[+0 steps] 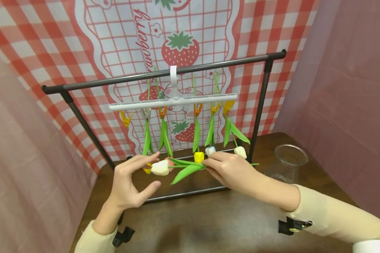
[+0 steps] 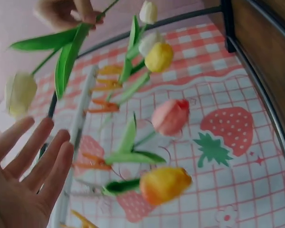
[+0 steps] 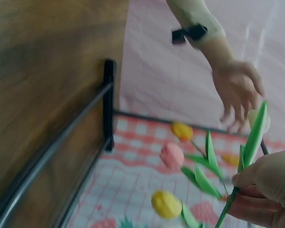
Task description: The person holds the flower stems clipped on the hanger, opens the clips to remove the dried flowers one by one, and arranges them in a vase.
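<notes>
My right hand [image 1: 235, 172] pinches the stem of an artificial white tulip [image 1: 160, 168] near its green leaves. The tulip lies nearly level, its head pointing left. Beside that head is my left hand [image 1: 126, 184], fingers and thumb spread apart; the left wrist view shows the fingers [image 2: 35, 156] straight. Behind both hands a white clip hanger [image 1: 145, 104] hangs from a dark rail. Several tulips dangle head down from its clips, among them a yellow one [image 1: 198, 157], a pink one [image 2: 171, 116] and another white one [image 1: 240, 152]. The hanger's leftmost yellow clip [image 1: 125, 119] holds nothing.
A dark metal rack [image 1: 259, 102] stands on the brown wooden table [image 1: 209, 225]. To the right is a clear glass vase [image 1: 291, 156]. A red checked strawberry cloth [image 1: 256, 28] hangs behind, with pink curtains [image 1: 345, 88] at the sides.
</notes>
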### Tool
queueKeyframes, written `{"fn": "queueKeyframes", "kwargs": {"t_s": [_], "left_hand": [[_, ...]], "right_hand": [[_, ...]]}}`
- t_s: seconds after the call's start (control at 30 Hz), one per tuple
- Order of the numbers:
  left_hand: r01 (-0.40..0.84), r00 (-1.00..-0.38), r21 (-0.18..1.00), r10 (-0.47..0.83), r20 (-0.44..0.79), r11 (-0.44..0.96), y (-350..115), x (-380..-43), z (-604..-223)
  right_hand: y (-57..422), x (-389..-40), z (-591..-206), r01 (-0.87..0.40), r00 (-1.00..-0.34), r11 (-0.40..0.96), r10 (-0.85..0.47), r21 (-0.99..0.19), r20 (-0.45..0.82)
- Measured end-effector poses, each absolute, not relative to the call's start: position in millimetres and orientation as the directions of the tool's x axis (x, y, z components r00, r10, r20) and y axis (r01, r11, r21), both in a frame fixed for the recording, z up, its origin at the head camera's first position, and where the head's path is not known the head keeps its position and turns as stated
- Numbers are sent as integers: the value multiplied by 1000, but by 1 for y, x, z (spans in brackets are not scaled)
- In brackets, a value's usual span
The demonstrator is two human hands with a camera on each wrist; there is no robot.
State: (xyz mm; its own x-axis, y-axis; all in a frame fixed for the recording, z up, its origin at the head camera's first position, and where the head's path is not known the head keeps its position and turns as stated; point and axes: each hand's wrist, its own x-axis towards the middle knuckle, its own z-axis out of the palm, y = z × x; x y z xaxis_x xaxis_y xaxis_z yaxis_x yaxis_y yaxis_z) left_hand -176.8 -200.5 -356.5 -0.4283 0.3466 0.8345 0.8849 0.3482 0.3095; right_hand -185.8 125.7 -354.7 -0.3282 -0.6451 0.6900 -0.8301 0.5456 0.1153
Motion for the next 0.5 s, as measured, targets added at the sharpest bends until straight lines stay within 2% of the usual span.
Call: {"fn": "queueKeyframes", "kwargs": {"t_s": [0.07, 0.13, 0.3, 0.37, 0.5], "left_hand": [[884, -428, 340, 260, 866, 322, -205, -181, -361], [866, -452, 387, 166, 876, 316, -208, -186, -366], [752, -575, 541, -26, 818, 377, -214, -197, -379], [684, -624, 595, -84, 777, 421, -215, -203, -385], [563, -682, 658, -170, 712, 499, -213, -215, -396]], "right_hand": [[138, -190, -353, -823, -337, 561, -608, 89, 719], [152, -194, -348, -811, -347, 582, -561, 60, 752], [190, -204, -325, -747, -358, 664, -368, -27, 858], [207, -208, -315, -707, -366, 701, -259, -87, 894], [238, -216, -300, -651, -418, 709, -36, -272, 908]]}}
